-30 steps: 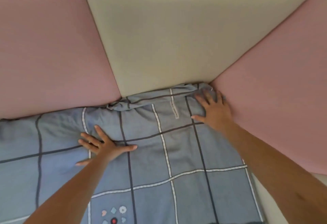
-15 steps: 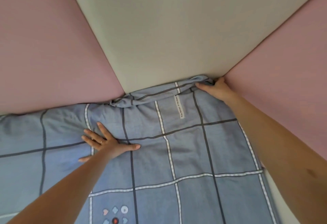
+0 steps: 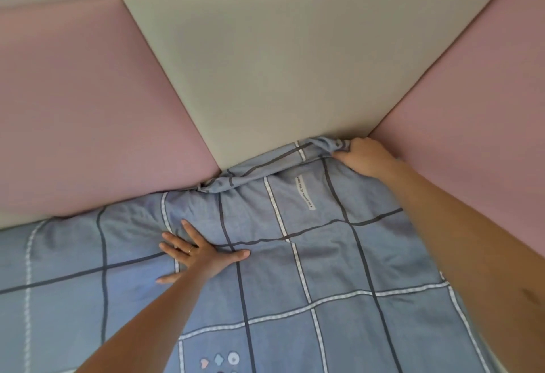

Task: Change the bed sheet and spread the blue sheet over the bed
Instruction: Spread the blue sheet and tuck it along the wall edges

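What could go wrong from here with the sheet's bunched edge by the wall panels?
The right hand grips the bunched corner of the blue sheet; a hard pull might drag it askew despite the left hand pressing it flat. The rolled edge against the cream panel might stay bunched.

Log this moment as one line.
left hand pressing flat on blue sheet | right hand gripping its bunched edge at cream panel | corner unsmoothed

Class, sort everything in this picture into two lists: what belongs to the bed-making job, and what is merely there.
Job: blue sheet; left hand, pressing flat on it; right hand, holding its bunched edge at the corner.
Merely there: pink wall panels; cream wall panel.
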The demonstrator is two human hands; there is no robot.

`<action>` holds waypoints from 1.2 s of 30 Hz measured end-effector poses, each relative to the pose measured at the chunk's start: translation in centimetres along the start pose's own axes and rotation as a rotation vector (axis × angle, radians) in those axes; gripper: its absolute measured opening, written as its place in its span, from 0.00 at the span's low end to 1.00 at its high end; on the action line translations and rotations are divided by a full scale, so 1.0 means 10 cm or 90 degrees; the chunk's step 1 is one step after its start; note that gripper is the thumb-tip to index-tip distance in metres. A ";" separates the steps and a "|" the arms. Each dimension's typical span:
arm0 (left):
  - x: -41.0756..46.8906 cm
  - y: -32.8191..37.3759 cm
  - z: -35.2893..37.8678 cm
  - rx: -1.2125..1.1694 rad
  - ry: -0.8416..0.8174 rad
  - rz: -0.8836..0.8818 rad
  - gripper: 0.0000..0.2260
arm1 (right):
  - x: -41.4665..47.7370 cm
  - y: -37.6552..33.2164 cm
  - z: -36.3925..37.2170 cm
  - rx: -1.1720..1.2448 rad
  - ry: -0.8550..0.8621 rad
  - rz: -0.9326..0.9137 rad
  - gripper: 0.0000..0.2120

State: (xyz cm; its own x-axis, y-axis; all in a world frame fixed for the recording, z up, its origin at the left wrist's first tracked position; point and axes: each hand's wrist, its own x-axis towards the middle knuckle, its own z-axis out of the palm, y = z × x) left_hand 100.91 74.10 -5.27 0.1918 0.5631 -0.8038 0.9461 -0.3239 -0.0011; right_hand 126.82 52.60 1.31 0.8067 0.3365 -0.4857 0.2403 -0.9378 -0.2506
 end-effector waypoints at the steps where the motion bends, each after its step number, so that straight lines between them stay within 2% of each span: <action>1: -0.02 0.00 0.03 -0.004 0.016 0.004 0.72 | -0.07 0.03 0.01 0.046 0.018 0.019 0.21; 4: -0.09 0.04 0.10 -0.080 0.096 0.042 0.70 | -0.30 0.11 -0.02 0.213 0.016 0.048 0.15; 6: -0.13 0.07 0.13 -0.174 0.187 0.122 0.61 | -0.47 0.15 -0.06 0.317 -0.019 0.053 0.13; 7: -0.15 0.08 0.14 -0.215 0.259 0.195 0.53 | -0.54 0.16 -0.06 0.361 -0.032 0.049 0.11; 9: -0.25 0.12 0.09 -0.267 0.407 0.414 0.39 | -0.65 0.17 -0.06 0.428 -0.042 0.038 0.08; 11: -0.33 0.24 -0.07 -0.239 0.451 0.636 0.28 | -0.75 0.14 -0.07 0.477 -0.039 0.036 0.09; 12: -0.36 0.34 -0.15 -0.193 0.432 0.717 0.25 | -0.79 0.13 -0.07 0.498 -0.036 0.038 0.10; 14: -0.40 0.61 -0.31 -0.089 0.337 0.801 0.26 | -0.87 0.14 -0.06 0.526 -0.036 0.041 0.10; 17: -0.44 1.03 -0.44 0.035 0.161 0.802 0.30 | -0.98 0.15 -0.05 0.557 -0.030 0.060 0.13; 19: -0.44 1.26 -0.51 0.119 0.048 0.794 0.26 | -1.06 0.18 -0.01 0.568 -0.023 0.079 0.16; 20: -0.47 1.37 -0.55 0.124 -0.048 0.776 0.23 | -1.13 0.19 -0.01 0.577 -0.021 0.076 0.17; 22: -0.52 1.55 -0.58 0.133 -0.202 0.736 0.24 | -1.22 0.19 0.02 0.600 -0.023 0.061 0.18; 24: -0.57 1.68 -0.56 0.168 -0.252 0.723 0.29 | -1.29 0.21 0.04 0.607 -0.029 0.041 0.15; 26: -0.60 1.78 -0.52 0.161 -0.273 0.754 0.23 | -1.38 0.23 0.05 0.612 -0.045 -0.001 0.10; 28: -0.62 1.80 -0.53 0.122 -0.228 0.835 0.14 | -1.43 0.27 0.07 0.627 -0.074 -0.035 0.16; 30: -0.66 1.70 -0.55 0.093 -0.109 0.945 0.11 | -1.44 0.27 0.07 0.640 -0.082 -0.045 0.21; 31: -0.67 1.62 -0.56 0.096 -0.015 1.017 0.10 | -1.43 0.26 0.07 0.651 -0.086 -0.037 0.22; 33: -0.75 1.42 -0.59 0.163 0.234 1.171 0.04 | -1.39 0.27 0.04 0.675 -0.107 -0.006 0.32; 34: -0.77 1.33 -0.60 0.196 0.353 1.255 0.05 | -1.38 0.26 0.01 0.672 -0.130 0.007 0.34; 36: -0.81 1.20 -0.61 0.241 0.479 1.389 0.13 | -1.38 0.23 -0.03 0.656 -0.190 0.014 0.28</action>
State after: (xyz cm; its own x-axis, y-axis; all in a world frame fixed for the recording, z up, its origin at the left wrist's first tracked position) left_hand 112.25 70.32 4.84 0.5867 -0.6308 0.5078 -0.7664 -0.6350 0.0968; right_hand 116.37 45.73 7.68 0.6077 0.4579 -0.6489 -0.4563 -0.4674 -0.7572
